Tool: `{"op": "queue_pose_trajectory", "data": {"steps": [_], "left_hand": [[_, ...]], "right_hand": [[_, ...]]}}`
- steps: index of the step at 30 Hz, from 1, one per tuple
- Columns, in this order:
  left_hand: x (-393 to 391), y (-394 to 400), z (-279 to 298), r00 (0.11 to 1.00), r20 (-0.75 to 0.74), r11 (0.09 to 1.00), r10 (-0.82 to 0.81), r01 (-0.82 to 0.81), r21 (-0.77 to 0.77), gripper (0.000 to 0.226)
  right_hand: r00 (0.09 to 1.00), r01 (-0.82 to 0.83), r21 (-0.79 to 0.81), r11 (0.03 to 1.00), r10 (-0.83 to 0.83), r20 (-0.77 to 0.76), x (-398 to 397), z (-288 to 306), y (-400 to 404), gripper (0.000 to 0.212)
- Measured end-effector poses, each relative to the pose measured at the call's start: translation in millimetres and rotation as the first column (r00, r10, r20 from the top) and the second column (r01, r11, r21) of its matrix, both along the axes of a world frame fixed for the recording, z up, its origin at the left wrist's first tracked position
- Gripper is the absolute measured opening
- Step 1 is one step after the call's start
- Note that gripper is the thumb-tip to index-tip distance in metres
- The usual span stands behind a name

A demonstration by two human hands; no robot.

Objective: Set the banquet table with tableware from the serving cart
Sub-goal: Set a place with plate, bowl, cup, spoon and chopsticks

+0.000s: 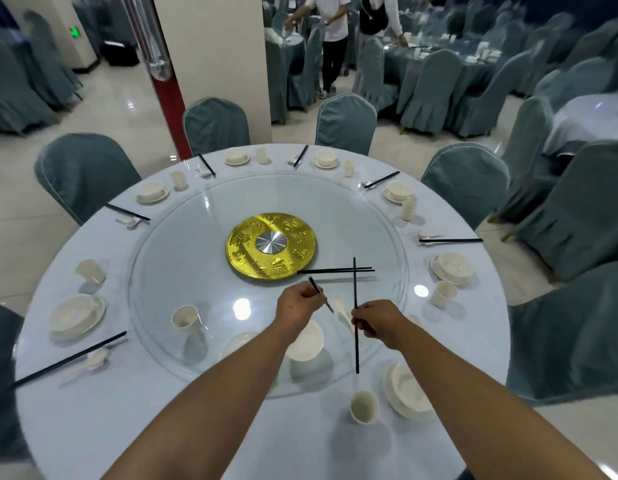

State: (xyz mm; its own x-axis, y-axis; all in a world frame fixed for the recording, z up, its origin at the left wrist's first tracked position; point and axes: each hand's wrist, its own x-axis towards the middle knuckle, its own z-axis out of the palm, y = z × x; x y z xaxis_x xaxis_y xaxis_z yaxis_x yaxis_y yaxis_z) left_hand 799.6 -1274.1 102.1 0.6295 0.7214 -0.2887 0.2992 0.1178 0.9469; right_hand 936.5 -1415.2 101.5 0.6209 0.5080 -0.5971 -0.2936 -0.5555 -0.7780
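While both hands' fingers pinch chopsticks – left hand [298, 303], right hand [377, 323] – glass turntable [169, 258] centre open

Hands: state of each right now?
Left hand: closed on a black chopstick.
Right hand: closed on a long black chopstick, held upright over the glass turntable.

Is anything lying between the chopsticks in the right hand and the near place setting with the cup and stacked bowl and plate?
Nothing visible blocks it. The right hand holds the chopsticks upright over the glass turntable; bare tablecloth lies beside the cup and the bowl and plate.
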Motion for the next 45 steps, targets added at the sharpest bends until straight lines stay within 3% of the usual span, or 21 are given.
{"op": "queue_pose_trajectory", "data": {"steps": [4, 8, 13, 18, 22, 25, 28, 30, 39, 42, 45], "left_hand": [[-8, -18, 5, 0.985, -0.084, 0.97, -0.154, 0.167, 0.175, 0.013], [-19, -43, 1, 0.948, -0.097, 0.911, -0.304, 0.319, 0.26, 0.021], [-28, -64, -2, 0.901, -0.216, 0.817, -0.375, 0.432, 0.381, 0.031], [-28, -68, -1, 0.872, -0.32, 0.793, -0.37, 0.476, 0.381, 0.032], [-24, -69, -4, 0.922, -0.229, 0.88, -0.312, 0.372, 0.296, 0.026], [-15, -68, -7, 0.972, -0.071, 0.973, -0.224, 0.227, 0.035, 0.016], [1, -70, -4, 0.977, -0.024, 0.941, -0.211, 0.197, -0.276, 0.024], [15, -72, -4, 0.983, 0.014, 0.907, -0.185, 0.176, -0.383, 0.023], [57, -86, -33, 0.998, 0.035, 0.86, -0.043, 0.055, -0.508, 0.018], [76, -91, -39, 0.999, 0.017, 0.853, 0.031, -0.018, -0.521, 0.018], [98, -98, -45, 0.998, -0.004, 0.857, 0.069, -0.062, -0.511, 0.017]], "right_hand": [[0.941, 0.172, 0.09, 0.981, -0.136, -0.31, -18, 4, -8, 0.007], [0.852, 0.284, 0.153, 0.947, -0.175, -0.494, -35, -4, -19, 0.01], [0.791, 0.368, 0.159, 0.916, -0.219, -0.571, -45, -16, -37, 0.01], [0.78, 0.39, 0.152, 0.908, -0.238, -0.579, -47, -21, -47, 0.01], [0.861, 0.277, 0.164, 0.947, -0.169, -0.479, -43, -22, -56, 0.01], [0.933, 0.084, 0.153, 0.985, -0.023, -0.36, -34, -18, -66, 0.013], [0.945, -0.17, 0.095, 0.981, 0.19, -0.266, -24, -14, -77, 0.017], [0.927, -0.288, 0.046, 0.956, 0.291, -0.236, -14, -14, -82, 0.021], [0.92, -0.385, -0.106, 0.917, 0.372, -0.123, 24, -24, -102, 0.024], [0.904, -0.346, -0.196, 0.917, 0.382, 0.189, 35, -26, -102, 0.016], [0.762, -0.35, -0.324, 0.879, 0.469, 0.447, 47, -30, -100, 0.018]]}}
